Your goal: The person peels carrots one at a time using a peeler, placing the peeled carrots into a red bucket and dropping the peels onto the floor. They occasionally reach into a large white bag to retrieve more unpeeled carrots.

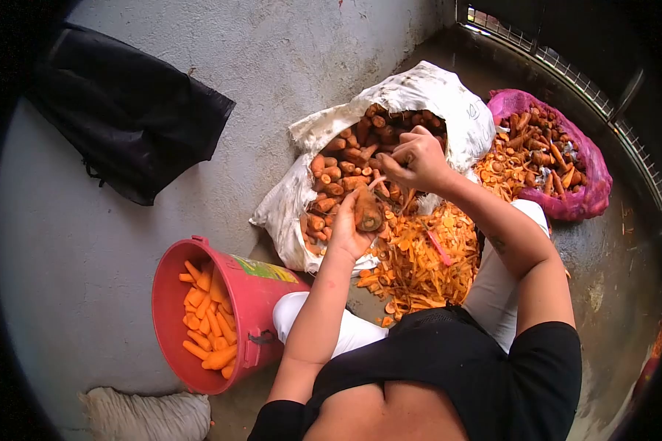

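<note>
My left hand point(351, 229) is wrapped round a thick unpeeled carrot point(368, 212), its blunt end turned toward me. Just above and to the right, my right hand point(418, 160) is closed in a fist near the carrot's far end. What that fist grips is mostly hidden; a thin pale pinkish piece shows below it. Behind both hands, a white woven sack point(449, 95) lies open on its side, full of unpeeled carrots point(335, 176). Under my right forearm spreads a heap of orange peelings and cut ends point(426, 272), with a flat pinkish-red strip point(440, 248) on top.
At left, a tilted red bucket point(272, 301) holds peeled carrots point(213, 323). A pink mesh sack point(599, 176) with carrots and scraps stands at right. Black cloth point(132, 110) hangs on the grey wall. A pale sack point(147, 415) lies at lower left.
</note>
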### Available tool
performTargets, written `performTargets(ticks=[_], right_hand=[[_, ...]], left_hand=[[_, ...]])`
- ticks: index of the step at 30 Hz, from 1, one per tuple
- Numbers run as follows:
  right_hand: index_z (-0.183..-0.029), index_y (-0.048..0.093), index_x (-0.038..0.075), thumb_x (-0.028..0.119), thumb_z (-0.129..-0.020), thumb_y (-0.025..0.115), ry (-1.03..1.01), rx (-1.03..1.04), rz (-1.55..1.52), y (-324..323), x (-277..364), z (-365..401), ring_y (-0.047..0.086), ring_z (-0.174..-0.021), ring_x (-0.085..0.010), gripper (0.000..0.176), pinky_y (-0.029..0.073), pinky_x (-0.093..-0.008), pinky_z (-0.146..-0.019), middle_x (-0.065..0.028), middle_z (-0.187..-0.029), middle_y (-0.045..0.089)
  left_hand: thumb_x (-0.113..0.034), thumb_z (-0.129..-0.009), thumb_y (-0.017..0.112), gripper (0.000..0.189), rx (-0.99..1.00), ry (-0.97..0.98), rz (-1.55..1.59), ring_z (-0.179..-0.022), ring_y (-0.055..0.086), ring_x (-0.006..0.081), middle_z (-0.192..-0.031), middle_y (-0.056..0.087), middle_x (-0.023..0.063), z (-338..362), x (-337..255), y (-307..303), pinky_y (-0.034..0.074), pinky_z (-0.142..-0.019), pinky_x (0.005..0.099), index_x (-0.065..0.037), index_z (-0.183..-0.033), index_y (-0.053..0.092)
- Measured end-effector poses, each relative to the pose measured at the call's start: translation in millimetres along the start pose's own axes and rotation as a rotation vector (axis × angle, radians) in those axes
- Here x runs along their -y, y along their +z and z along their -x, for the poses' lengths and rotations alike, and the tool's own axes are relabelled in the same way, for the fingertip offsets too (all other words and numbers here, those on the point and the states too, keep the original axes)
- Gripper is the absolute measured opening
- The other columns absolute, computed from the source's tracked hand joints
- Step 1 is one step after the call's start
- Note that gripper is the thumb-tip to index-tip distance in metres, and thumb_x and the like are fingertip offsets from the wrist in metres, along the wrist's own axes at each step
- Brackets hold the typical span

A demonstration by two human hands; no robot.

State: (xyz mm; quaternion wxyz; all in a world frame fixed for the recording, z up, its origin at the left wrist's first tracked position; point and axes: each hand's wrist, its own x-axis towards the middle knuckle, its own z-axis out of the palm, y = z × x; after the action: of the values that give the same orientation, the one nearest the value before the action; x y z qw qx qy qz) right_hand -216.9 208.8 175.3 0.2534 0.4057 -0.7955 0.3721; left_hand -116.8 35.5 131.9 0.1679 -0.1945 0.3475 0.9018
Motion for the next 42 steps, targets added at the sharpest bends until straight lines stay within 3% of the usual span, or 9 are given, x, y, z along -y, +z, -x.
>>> performTargets(ticks=[9, 15, 18, 21, 24, 30, 33, 36, 42], right_hand=[[-0.039, 0.045, 0.010, 0.013, -0.071, 0.066, -0.207, 0.042, 0.046, 4.7, 24.7, 2.3, 0.043, -0.048, -0.0178, 0.038, 0.034, -0.0320, -0.057, 0.0003, -0.043, 0.046], [-0.039, 0.043, 0.010, 0.012, -0.068, 0.064, -0.241, 0.035, 0.038, 9.1, 30.4, 3.5, 0.044, -0.048, -0.0184, 0.036, 0.035, -0.0324, -0.056, 0.0003, -0.043, 0.046], [-0.039, 0.042, 0.009, 0.012, -0.067, 0.063, -0.246, 0.025, 0.030, 8.2, 32.4, 2.9, 0.045, -0.048, -0.0185, 0.034, 0.035, -0.0327, -0.056, -0.0002, -0.043, 0.046], [-0.040, 0.051, 0.010, 0.017, -0.071, 0.062, -0.234, 0.097, 0.064, 2.1, 34.7, 0.7, 0.049, -0.050, -0.0182, 0.034, 0.036, -0.0332, -0.057, -0.0004, -0.045, 0.052], [-0.040, 0.051, 0.009, 0.017, -0.071, 0.061, -0.258, 0.116, 0.035, -1.5, 36.0, -1.9, 0.049, -0.049, -0.0192, 0.034, 0.036, -0.0337, -0.056, -0.0012, -0.045, 0.052], [-0.040, 0.051, 0.009, 0.017, -0.070, 0.061, -0.232, 0.117, -0.022, -0.9, 34.0, -1.4, 0.047, -0.048, -0.0198, 0.032, 0.035, -0.0343, -0.055, -0.0025, -0.044, 0.051], [-0.039, 0.041, 0.009, 0.012, -0.065, 0.061, -0.247, 0.061, -0.072, 2.5, 32.2, 0.4, 0.044, -0.047, -0.0192, 0.033, 0.032, -0.0332, -0.054, -0.0013, -0.043, 0.046], [-0.038, 0.042, 0.009, 0.013, -0.066, 0.061, -0.208, 0.064, -0.055, 2.4, 29.8, 0.9, 0.044, -0.045, -0.0194, 0.033, 0.033, -0.0341, -0.053, -0.0012, -0.042, 0.045], [-0.038, 0.049, 0.010, 0.014, -0.070, 0.060, -0.130, 0.033, 0.089, -7.0, -4.6, -5.0, 0.045, -0.044, -0.0190, 0.034, 0.036, -0.0335, -0.054, -0.0020, -0.040, 0.046]], left_hand=[[-0.038, -0.097, 0.037, 0.033, -0.077, -0.063, 0.078, -0.089, 0.058, 0.0208, -0.101, 0.061, 0.0052, 4.6, 6.9, 5.0, 0.051, -0.076, 0.0392, -0.015, -0.110, 0.057], [-0.036, -0.094, 0.045, 0.028, -0.153, -0.058, 0.026, -0.090, 0.059, 0.0199, -0.098, 0.061, 0.0049, 3.4, 15.1, -1.3, 0.052, -0.076, 0.0408, -0.014, -0.108, 0.057], [-0.035, -0.093, 0.048, 0.028, -0.131, -0.041, 0.073, -0.087, 0.060, 0.0176, -0.097, 0.061, 0.0038, 7.8, 16.6, 2.9, 0.052, -0.075, 0.0382, -0.013, -0.109, 0.057], [-0.039, -0.097, 0.038, 0.036, -0.105, 0.008, -0.037, -0.064, 0.058, 0.0132, -0.072, 0.060, 0.0001, 12.9, 14.1, 10.0, 0.044, -0.052, 0.0296, -0.012, -0.093, 0.061], [-0.039, -0.097, 0.038, 0.035, -0.088, 0.056, -0.087, -0.058, 0.057, 0.0122, -0.067, 0.059, -0.0010, 12.6, 16.7, 10.4, 0.045, -0.049, 0.0289, -0.012, -0.093, 0.060], [-0.037, -0.098, 0.037, 0.034, -0.018, 0.095, -0.122, -0.058, 0.057, 0.0102, -0.070, 0.060, -0.0007, 20.0, 15.4, 14.5, 0.043, -0.043, 0.0262, -0.012, -0.093, 0.059], [-0.037, -0.098, 0.037, 0.033, -0.012, 0.101, -0.125, -0.058, 0.058, 0.0104, -0.073, 0.061, -0.0001, 25.9, 14.0, 22.3, 0.044, -0.043, 0.0268, -0.012, -0.096, 0.058], [-0.037, -0.098, 0.037, 0.034, -0.128, 0.101, -0.104, -0.059, 0.059, 0.0121, -0.076, 0.062, 0.0023, 38.6, 10.3, 44.4, 0.045, -0.043, 0.0269, -0.010, -0.100, 0.057], [-0.036, -0.098, 0.035, 0.036, 0.104, 0.039, -0.161, -0.059, 0.059, 0.0149, -0.077, 0.061, 0.0066, 45.6, 22.0, 25.6, 0.045, -0.043, 0.0269, -0.006, -0.100, 0.054]])
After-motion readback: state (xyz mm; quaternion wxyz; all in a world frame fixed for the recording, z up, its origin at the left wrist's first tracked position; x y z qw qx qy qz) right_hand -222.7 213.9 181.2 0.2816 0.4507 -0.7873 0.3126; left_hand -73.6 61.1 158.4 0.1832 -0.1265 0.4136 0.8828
